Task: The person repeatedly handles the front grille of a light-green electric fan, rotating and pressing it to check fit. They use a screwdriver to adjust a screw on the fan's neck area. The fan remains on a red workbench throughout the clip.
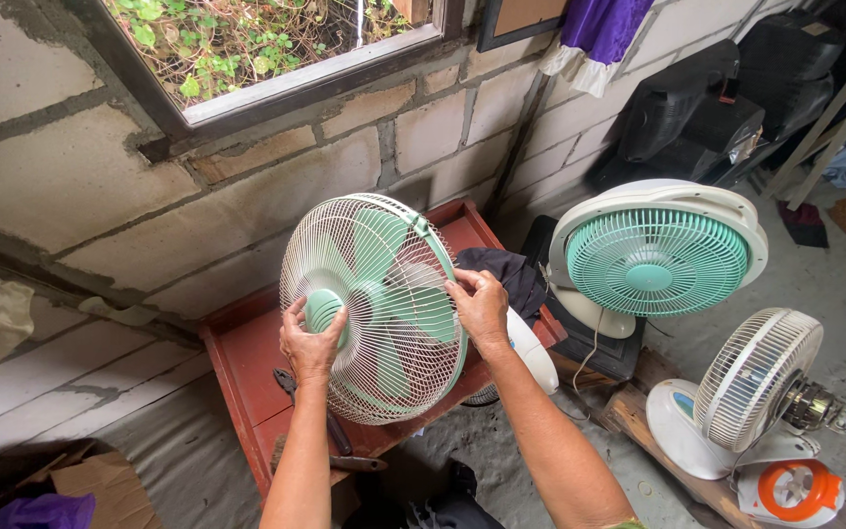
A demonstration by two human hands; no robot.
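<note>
While my left hand (pixel 311 345) presses flat on the round green hub at the middle of the fan guard (pixel 374 309), its fingers lie curled over the cap rather than pinching anything. Just under that hand, on the red table (pixel 247 343), lie dark-handled pliers (pixel 330 431), partly hidden by my forearm. The guard is a cream wire cage with pale green blades (pixel 384 294) behind it; it stands tilted on the table, held between both my hands, facing up toward me. To the right of the hub, my right hand (pixel 480 304) grips the guard's rim, fingers bent over the wires and closed on them. Beyond that hand, a dark cloth (pixel 511 274) lies on the table's far corner, and the fan's white body (pixel 533 355) shows below my wrist. Farther right, well apart from my grip, a box fan with a teal grille (pixel 653 260) leans on the floor, and a small white fan (pixel 751 387) stands on a plank.
</note>
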